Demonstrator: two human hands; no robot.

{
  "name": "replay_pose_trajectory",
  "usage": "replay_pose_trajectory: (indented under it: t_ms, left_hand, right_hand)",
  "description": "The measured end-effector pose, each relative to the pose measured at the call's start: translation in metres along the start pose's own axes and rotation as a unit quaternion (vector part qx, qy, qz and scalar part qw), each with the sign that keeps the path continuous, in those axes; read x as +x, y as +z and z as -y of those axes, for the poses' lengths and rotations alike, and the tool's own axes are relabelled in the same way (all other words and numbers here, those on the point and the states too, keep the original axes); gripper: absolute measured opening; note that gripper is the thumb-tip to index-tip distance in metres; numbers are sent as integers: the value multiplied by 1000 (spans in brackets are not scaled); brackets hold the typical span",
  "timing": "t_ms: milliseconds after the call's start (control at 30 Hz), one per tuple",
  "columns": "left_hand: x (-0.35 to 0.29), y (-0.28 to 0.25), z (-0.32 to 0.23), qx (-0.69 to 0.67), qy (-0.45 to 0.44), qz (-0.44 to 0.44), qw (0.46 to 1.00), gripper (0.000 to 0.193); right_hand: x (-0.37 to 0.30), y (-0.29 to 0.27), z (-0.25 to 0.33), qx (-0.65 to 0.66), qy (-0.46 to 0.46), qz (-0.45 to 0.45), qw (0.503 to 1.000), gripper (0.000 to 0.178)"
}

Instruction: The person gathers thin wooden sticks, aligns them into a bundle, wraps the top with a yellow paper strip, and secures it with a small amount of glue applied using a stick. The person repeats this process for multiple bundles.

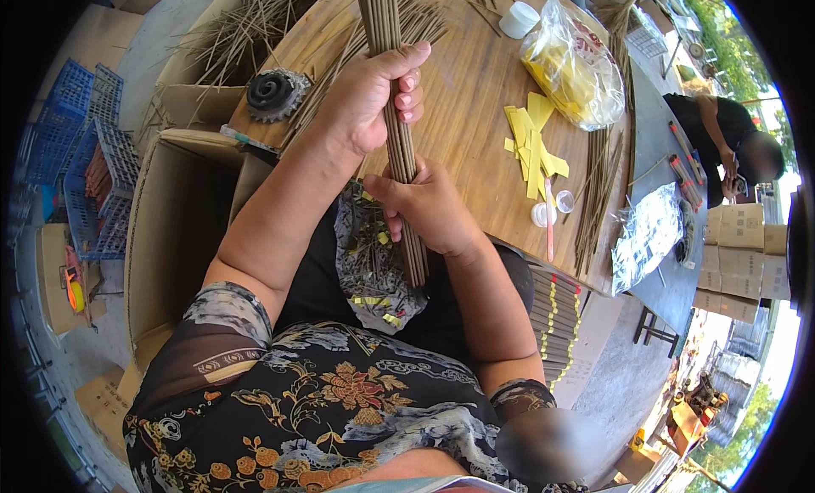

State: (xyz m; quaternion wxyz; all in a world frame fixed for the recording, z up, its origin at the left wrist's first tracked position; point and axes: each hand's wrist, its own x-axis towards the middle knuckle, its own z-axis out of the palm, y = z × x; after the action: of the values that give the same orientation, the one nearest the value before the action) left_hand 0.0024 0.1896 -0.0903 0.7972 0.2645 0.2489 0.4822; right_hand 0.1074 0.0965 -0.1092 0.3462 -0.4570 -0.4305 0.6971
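Both my hands are wrapped round one thick bundle of thin brown incense sticks [406,145], which slants upright over my lap. My left hand [373,94] grips its upper part, above the table edge. Lower down, my right hand [429,206] closes round the bundle, thumb across the front. The bottom ends rest near a crumpled, silvery-grey sheet [352,247] on my lap, littered with yellow scraps and stick bits. Loose sticks [416,22] lie on the wooden table [463,119] behind my left hand.
Yellow paper strips [533,149], a clear bag of yellow paper [577,73] and a small white jar [543,214] lie on the table. An open cardboard box [178,213] stands at left, beyond it blue crates [64,128]. Another person [717,132] is at far right.
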Motion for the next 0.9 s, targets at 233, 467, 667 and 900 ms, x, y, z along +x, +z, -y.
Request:
replay_pose_trajectory:
  t_ms: [233, 467, 667, 900]
  left_hand:
    - [0, 10, 0, 58, 43, -78, 994, 21]
    - [6, -11, -1, -35, 9, 48, 998, 19]
    - [-3, 4, 3, 29, -3, 15, 999, 24]
    - [-19, -6, 1, -72, -24, 100, 992, 28]
  right_hand:
    - [10, 3, -10, -176, -49, -119, 976, 23]
    - [0, -3, 4, 86, 38, 52, 994, 21]
    - [4, 3, -5, -163, -22, -128, 978, 18]
    - [-9, 0, 6, 13, 20, 63, 998, 21]
